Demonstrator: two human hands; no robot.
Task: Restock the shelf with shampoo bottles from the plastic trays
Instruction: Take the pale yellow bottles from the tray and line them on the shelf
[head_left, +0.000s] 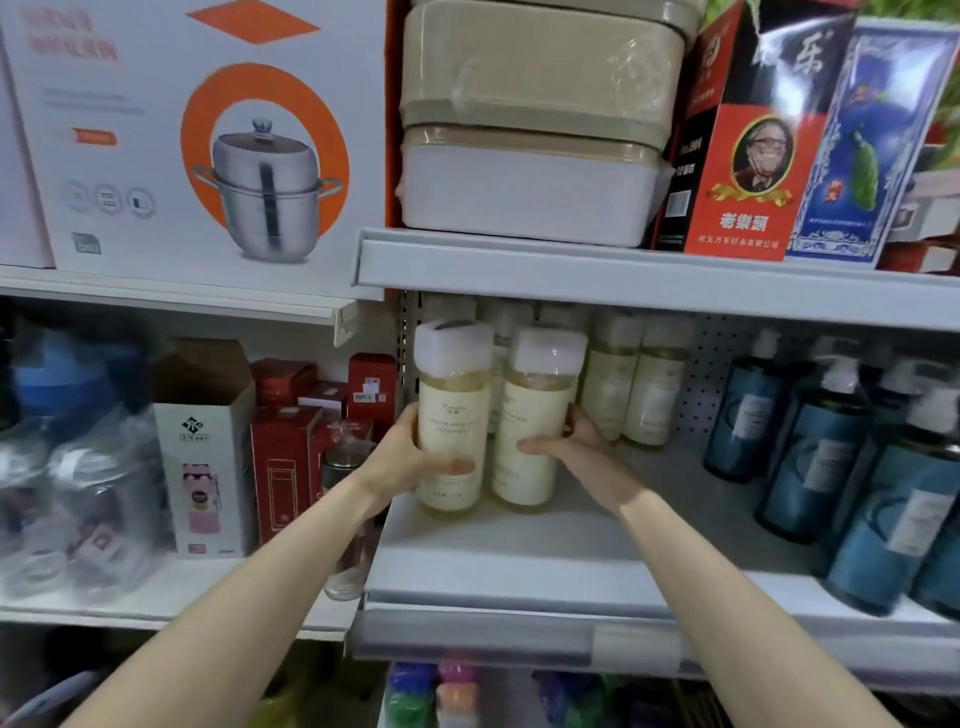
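the left hand (410, 457) grips the left shampoo bottle (452, 415), thumb across its label, and the right hand (571, 441) grips the right shampoo bottle (530, 426) the same way. both bottles are upright and side by side, almost touching, at the far left end of the grey shelf (519, 551), close to its perforated upright. bare shelf lies in front of them, out to the front lip. just behind stand more pale bottles (639, 384); blue pump bottles (831, 457) fill the right. the caps sit close under the upper shelf edge (623, 275).
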